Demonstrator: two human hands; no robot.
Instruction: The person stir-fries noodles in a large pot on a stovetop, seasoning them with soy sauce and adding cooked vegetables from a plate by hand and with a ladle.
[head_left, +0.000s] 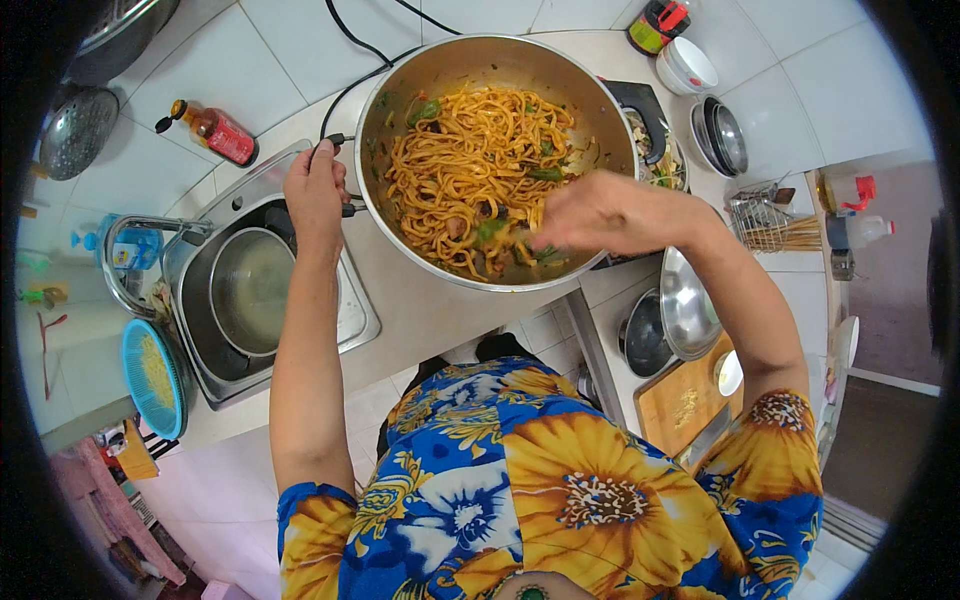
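Note:
A large round metal pan (615, 112) holds brown-sauced noodles (480, 150) mixed with green vegetable pieces (546, 174) and dark bits. My left hand (319, 180) is wrapped around the pan's side handle (351, 211), whose black ends show above and below the fist. Over the near right part of the noodles is my right hand (592, 214), blurred, its fingers bent down toward the food. Whether it pinches anything cannot be told. A green piece (491, 229) lies close to those fingertips. Past the pan's right rim, a second pan (684, 166) of mixed food is partly hidden.
Left of the pan, a steel sink (367, 322) contains a pot (251, 292) of cloudy water. A blue basket (135, 390) with pale strands stands beyond it. A sauce bottle (225, 135) is behind. Rightward are bowls (686, 64), a metal lid (686, 307) and a cutting board (660, 412).

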